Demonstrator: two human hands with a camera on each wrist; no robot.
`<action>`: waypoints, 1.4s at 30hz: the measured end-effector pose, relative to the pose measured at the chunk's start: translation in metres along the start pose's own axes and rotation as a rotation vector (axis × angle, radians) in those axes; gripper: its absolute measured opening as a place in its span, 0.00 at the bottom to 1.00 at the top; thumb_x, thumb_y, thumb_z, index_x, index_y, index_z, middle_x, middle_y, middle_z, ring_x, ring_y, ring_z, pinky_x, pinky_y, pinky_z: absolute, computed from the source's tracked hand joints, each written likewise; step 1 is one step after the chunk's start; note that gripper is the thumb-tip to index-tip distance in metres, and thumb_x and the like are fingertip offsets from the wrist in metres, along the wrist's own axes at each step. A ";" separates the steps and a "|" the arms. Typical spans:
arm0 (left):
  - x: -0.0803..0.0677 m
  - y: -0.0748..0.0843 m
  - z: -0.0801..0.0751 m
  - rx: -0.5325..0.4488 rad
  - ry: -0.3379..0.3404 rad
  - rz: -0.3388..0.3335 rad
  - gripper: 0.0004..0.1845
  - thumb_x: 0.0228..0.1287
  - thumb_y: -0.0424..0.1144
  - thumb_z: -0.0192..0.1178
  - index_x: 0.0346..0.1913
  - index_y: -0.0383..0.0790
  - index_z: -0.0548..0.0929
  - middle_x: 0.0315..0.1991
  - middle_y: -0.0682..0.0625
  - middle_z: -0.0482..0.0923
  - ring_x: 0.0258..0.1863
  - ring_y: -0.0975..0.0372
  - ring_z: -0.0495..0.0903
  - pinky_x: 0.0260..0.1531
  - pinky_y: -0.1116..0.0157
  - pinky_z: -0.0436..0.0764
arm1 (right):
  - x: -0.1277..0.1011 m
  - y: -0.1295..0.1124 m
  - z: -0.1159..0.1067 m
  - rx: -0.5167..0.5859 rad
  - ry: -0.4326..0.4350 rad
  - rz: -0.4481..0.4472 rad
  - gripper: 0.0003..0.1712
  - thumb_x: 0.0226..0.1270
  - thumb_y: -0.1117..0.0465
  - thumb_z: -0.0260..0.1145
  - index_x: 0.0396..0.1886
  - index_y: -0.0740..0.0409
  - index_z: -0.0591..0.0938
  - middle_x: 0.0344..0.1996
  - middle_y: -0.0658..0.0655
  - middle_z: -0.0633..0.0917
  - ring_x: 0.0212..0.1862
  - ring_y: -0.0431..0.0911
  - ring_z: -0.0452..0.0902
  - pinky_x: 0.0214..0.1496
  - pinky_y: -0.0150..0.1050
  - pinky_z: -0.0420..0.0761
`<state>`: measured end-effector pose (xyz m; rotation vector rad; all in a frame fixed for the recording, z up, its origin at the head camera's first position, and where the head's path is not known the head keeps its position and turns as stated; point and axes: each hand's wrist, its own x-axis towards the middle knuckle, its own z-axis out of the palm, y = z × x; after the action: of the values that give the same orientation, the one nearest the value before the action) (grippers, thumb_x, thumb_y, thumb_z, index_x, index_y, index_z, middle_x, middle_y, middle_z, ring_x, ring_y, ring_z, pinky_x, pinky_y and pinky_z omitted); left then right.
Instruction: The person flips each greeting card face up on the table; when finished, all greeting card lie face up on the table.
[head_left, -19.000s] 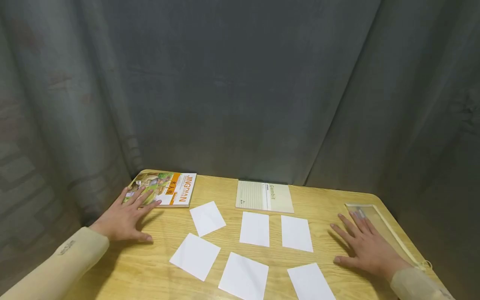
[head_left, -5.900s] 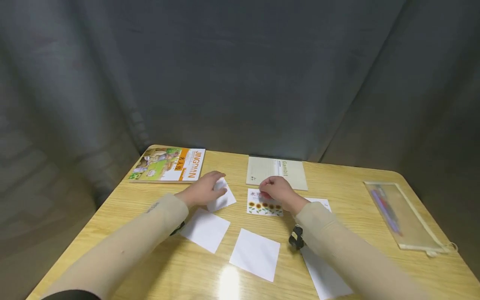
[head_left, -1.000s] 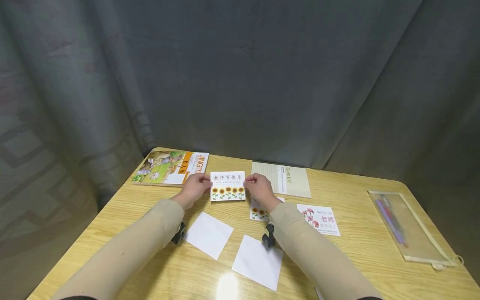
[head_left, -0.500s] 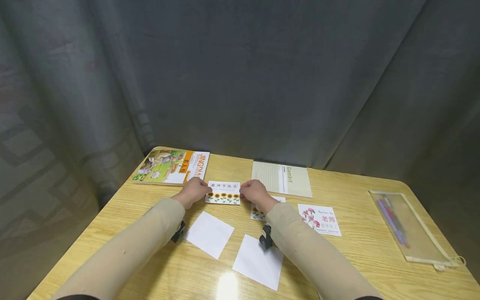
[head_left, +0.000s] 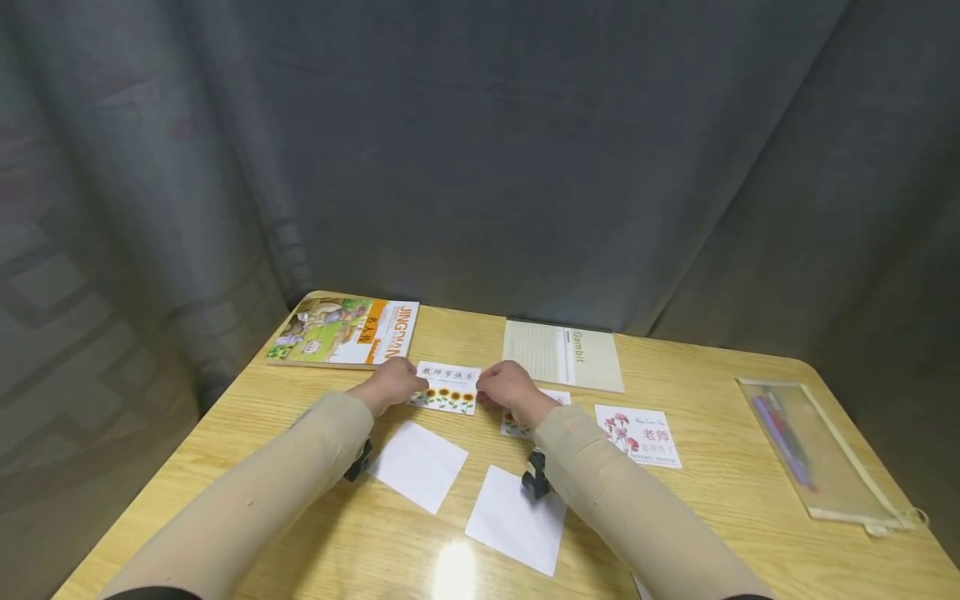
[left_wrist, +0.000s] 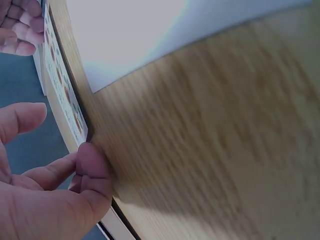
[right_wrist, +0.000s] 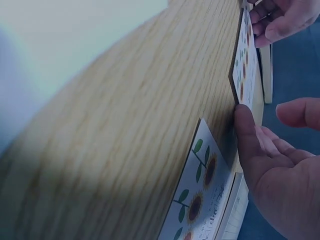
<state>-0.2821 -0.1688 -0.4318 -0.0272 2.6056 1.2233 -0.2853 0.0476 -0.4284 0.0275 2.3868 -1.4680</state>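
Observation:
A small card with sunflowers and Chinese characters (head_left: 447, 387) lies close over the table between my two hands. My left hand (head_left: 388, 385) pinches its left edge, the thumb (left_wrist: 92, 162) at the corner in the left wrist view. At the opposite edge my right hand (head_left: 513, 387) pinches the card, a fingertip (right_wrist: 244, 117) right at its corner in the right wrist view. A second sunflower card (right_wrist: 196, 200) rests on the table beneath the right hand, partly hidden by it in the head view. To the right lies a card with pink flowers (head_left: 637, 436).
Two blank white cards (head_left: 420, 467) (head_left: 517, 521) lie nearer me, and another pokes out under the right sleeve. Behind are a picture-covered book (head_left: 337, 333) and a Gambit notebook (head_left: 562, 354). A mesh pencil pouch (head_left: 832, 467) with pens lies on the right.
Over the last second both hands lowered the tilted sunflower card towards the table. Nineteen seconds ago six cards lay white side up and the hands were spread; three now show printed faces.

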 end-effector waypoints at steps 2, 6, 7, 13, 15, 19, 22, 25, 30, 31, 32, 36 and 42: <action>-0.001 -0.002 0.000 0.010 -0.007 0.004 0.25 0.63 0.29 0.58 0.15 0.48 0.58 0.13 0.57 0.55 0.13 0.66 0.54 0.16 0.70 0.57 | -0.001 0.000 0.000 -0.002 -0.004 0.000 0.13 0.70 0.67 0.61 0.49 0.71 0.83 0.36 0.59 0.86 0.37 0.48 0.84 0.45 0.41 0.81; -0.006 -0.005 0.000 0.015 -0.018 0.031 0.23 0.66 0.30 0.57 0.17 0.45 0.58 0.14 0.56 0.54 0.14 0.66 0.54 0.18 0.70 0.57 | -0.004 0.004 -0.001 0.004 -0.007 -0.018 0.12 0.70 0.69 0.60 0.46 0.72 0.84 0.37 0.60 0.86 0.37 0.48 0.83 0.45 0.40 0.84; -0.009 -0.006 0.000 0.014 -0.023 0.050 0.19 0.68 0.30 0.57 0.19 0.42 0.65 0.15 0.55 0.55 0.14 0.66 0.55 0.18 0.69 0.58 | -0.004 0.005 -0.002 0.014 -0.011 -0.024 0.11 0.70 0.69 0.60 0.45 0.73 0.84 0.37 0.61 0.85 0.38 0.49 0.83 0.46 0.41 0.85; -0.039 -0.009 -0.009 0.149 0.002 0.285 0.26 0.72 0.34 0.59 0.65 0.17 0.72 0.45 0.37 0.80 0.39 0.53 0.80 0.44 0.54 0.83 | -0.019 0.002 -0.007 0.042 -0.096 -0.057 0.12 0.76 0.69 0.59 0.50 0.75 0.81 0.41 0.64 0.85 0.44 0.52 0.84 0.51 0.43 0.86; -0.053 -0.012 -0.011 0.245 0.008 0.383 0.27 0.72 0.36 0.61 0.66 0.20 0.73 0.57 0.30 0.77 0.55 0.45 0.79 0.59 0.47 0.79 | -0.029 0.001 -0.007 0.057 -0.157 -0.064 0.14 0.77 0.69 0.59 0.53 0.76 0.80 0.42 0.65 0.86 0.44 0.52 0.85 0.51 0.42 0.86; -0.080 -0.021 -0.010 0.429 -0.047 0.584 0.25 0.71 0.37 0.62 0.66 0.27 0.76 0.64 0.33 0.74 0.64 0.41 0.74 0.65 0.43 0.73 | -0.056 0.006 -0.003 0.150 -0.272 -0.046 0.15 0.76 0.69 0.59 0.55 0.78 0.79 0.43 0.66 0.87 0.43 0.49 0.86 0.50 0.41 0.87; -0.093 -0.030 -0.006 0.537 -0.086 0.717 0.22 0.71 0.37 0.62 0.64 0.31 0.78 0.62 0.39 0.76 0.63 0.47 0.76 0.64 0.48 0.76 | -0.080 0.013 0.001 0.245 -0.326 -0.009 0.17 0.74 0.70 0.61 0.56 0.79 0.78 0.42 0.66 0.88 0.41 0.47 0.86 0.50 0.41 0.87; -0.101 -0.037 0.000 0.608 -0.148 0.785 0.25 0.73 0.42 0.62 0.66 0.32 0.77 0.66 0.39 0.74 0.66 0.48 0.74 0.65 0.49 0.75 | -0.102 0.018 0.007 0.339 -0.363 0.045 0.19 0.71 0.71 0.63 0.57 0.80 0.76 0.42 0.66 0.88 0.40 0.46 0.87 0.51 0.41 0.87; -0.114 -0.038 0.005 0.658 -0.343 0.652 0.38 0.75 0.56 0.58 0.77 0.34 0.67 0.79 0.38 0.58 0.77 0.43 0.57 0.72 0.47 0.65 | -0.123 0.018 0.020 0.409 -0.383 0.091 0.25 0.69 0.71 0.62 0.62 0.81 0.72 0.41 0.62 0.85 0.40 0.45 0.84 0.55 0.43 0.85; -0.117 -0.036 0.006 0.658 -0.369 0.607 0.40 0.75 0.58 0.57 0.78 0.34 0.65 0.80 0.37 0.55 0.78 0.43 0.54 0.73 0.46 0.63 | -0.125 0.018 0.022 0.415 -0.378 0.095 0.27 0.68 0.71 0.62 0.64 0.81 0.71 0.41 0.63 0.84 0.41 0.45 0.83 0.56 0.44 0.84; -0.120 -0.034 0.007 0.657 -0.387 0.566 0.42 0.75 0.60 0.56 0.78 0.33 0.64 0.80 0.36 0.53 0.79 0.42 0.52 0.73 0.45 0.62 | -0.127 0.017 0.023 0.423 -0.371 0.101 0.29 0.67 0.71 0.61 0.66 0.82 0.69 0.42 0.63 0.82 0.43 0.46 0.82 0.58 0.45 0.83; -0.130 -0.026 0.015 0.645 -0.395 0.484 0.45 0.75 0.62 0.55 0.78 0.28 0.62 0.80 0.32 0.49 0.79 0.39 0.49 0.73 0.43 0.60 | -0.128 0.014 0.029 0.469 -0.331 0.111 0.36 0.66 0.72 0.58 0.71 0.85 0.60 0.43 0.63 0.78 0.46 0.49 0.79 0.61 0.47 0.81; -0.135 -0.024 0.020 0.612 -0.358 0.437 0.44 0.75 0.59 0.57 0.77 0.27 0.63 0.79 0.30 0.50 0.78 0.37 0.49 0.73 0.42 0.59 | -0.126 0.013 0.033 0.460 -0.275 0.132 0.35 0.67 0.71 0.59 0.71 0.81 0.64 0.43 0.61 0.79 0.45 0.49 0.78 0.57 0.46 0.82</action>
<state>-0.1443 -0.1812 -0.4292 0.8263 2.6011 0.4164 -0.1555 0.0447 -0.4160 0.0852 1.7634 -1.7928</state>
